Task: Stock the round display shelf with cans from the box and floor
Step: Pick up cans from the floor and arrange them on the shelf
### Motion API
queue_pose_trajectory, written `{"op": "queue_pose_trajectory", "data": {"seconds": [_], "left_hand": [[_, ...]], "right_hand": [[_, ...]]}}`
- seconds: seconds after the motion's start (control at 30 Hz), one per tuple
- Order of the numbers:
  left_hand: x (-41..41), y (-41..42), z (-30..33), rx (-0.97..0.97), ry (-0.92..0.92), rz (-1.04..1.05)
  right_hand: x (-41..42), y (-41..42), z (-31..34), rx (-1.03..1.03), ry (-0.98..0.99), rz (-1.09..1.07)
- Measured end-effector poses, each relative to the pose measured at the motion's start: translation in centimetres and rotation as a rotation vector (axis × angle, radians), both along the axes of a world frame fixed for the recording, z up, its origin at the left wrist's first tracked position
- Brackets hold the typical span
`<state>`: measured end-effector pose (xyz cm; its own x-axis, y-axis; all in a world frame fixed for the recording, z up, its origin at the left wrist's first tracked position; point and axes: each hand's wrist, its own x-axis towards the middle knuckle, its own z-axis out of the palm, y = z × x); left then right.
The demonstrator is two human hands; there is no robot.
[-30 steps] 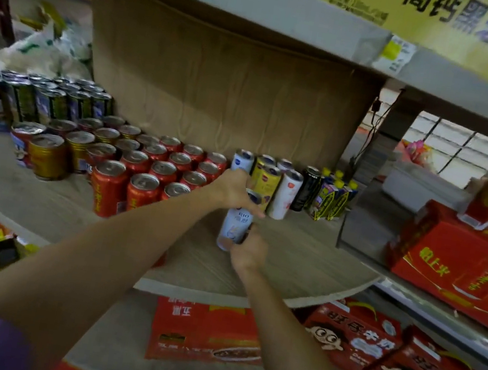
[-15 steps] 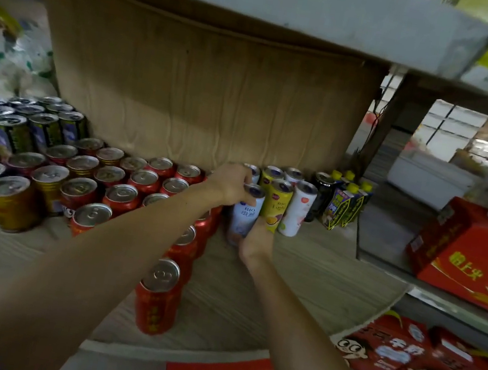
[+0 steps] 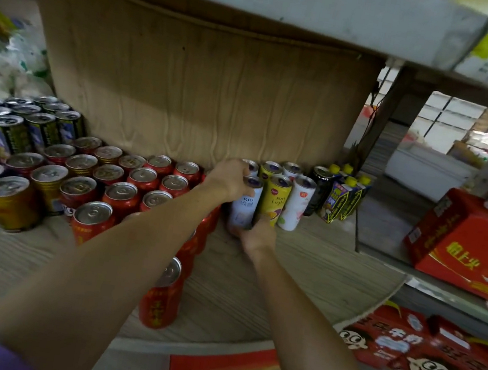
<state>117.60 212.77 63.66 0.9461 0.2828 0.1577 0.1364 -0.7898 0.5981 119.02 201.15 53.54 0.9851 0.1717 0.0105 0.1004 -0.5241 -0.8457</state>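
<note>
Both hands are on the pale blue can [image 3: 245, 204], which stands upright on the round wooden shelf [image 3: 303, 267] right in front of the cardboard backing [image 3: 200, 88]. The left hand [image 3: 231, 178] is curled over the can's top rim, and the right hand [image 3: 255, 234] wraps around its base from the front. A yellow can [image 3: 273, 202] touches the blue can's right side, with a white can [image 3: 295, 204] just past that. To the blue can's left there's a big bunch of red cans [image 3: 141, 178], one red can [image 3: 162, 296] standing alone nearer the shelf edge.
</note>
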Motion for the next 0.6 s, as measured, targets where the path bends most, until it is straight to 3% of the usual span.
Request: {"op": "queue_pose_trajectory", "data": {"seconds": [0.17, 0.27, 0.43, 0.53, 0.6], "left_hand": [[-1.9, -2.1, -0.3, 0.016, -0.130, 0.120], [-2.9, -5.3, -0.7, -0.023, -0.144, 0.079], [-4.6, -14.9, -4.0, -0.119, -0.005, -0.196], [-5.8, -21.4, -8.4, -0.238, 0.225, -0.361], [-6.4, -25.3, -12.0, -0.201, 0.313, -0.452]], "right_hand": [[-1.7, -4.9, 0.2, -0.033, -0.099, -0.020], [-2.7, -8.9, 0.2, -0.070, -0.116, -0.071], [-4.7, -18.6, -0.1, -0.140, -0.085, -0.107], [-6.6, -25.5, -1.6, -0.177, -0.059, -0.159], [-8.2, -29.6, -4.1, -0.239, -0.007, -0.206]]}}
